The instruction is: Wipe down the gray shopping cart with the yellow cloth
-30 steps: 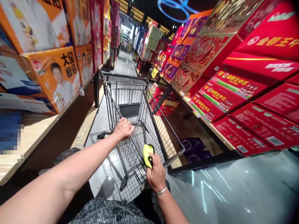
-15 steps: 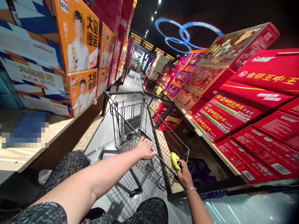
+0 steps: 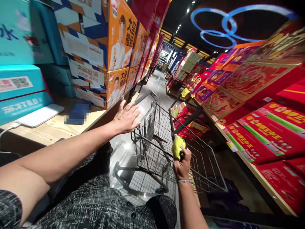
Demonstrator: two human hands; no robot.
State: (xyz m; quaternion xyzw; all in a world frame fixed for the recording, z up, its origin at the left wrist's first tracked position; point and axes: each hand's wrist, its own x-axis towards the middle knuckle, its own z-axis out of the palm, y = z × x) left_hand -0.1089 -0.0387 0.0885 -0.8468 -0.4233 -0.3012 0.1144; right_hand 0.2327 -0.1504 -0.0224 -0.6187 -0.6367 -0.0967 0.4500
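Note:
A grey wire shopping cart (image 3: 160, 122) stands in front of my knees in the aisle. My left hand (image 3: 126, 118) is stretched out with its fingers spread, holding nothing, just left of the cart's upper rim. My right hand (image 3: 183, 165) grips a yellow-green object with a black part (image 3: 178, 148); its exact kind I cannot make out. That object is over the cart's near right side, and whether it touches the wire I cannot tell.
Orange cartons (image 3: 116, 82) and turquoise boxes (image 3: 21, 98) are stacked on the left wooden shelf (image 3: 54, 130). A white flat device with a cable (image 3: 43, 115) and a blurred blue item (image 3: 78, 113) lie there. Red gift boxes (image 3: 262, 133) fill the right shelf.
My left hand has left the cart's side and moved left, fingers spreading. The cart has turned. My right hand still holds the yellow-green object. My view has swung left.

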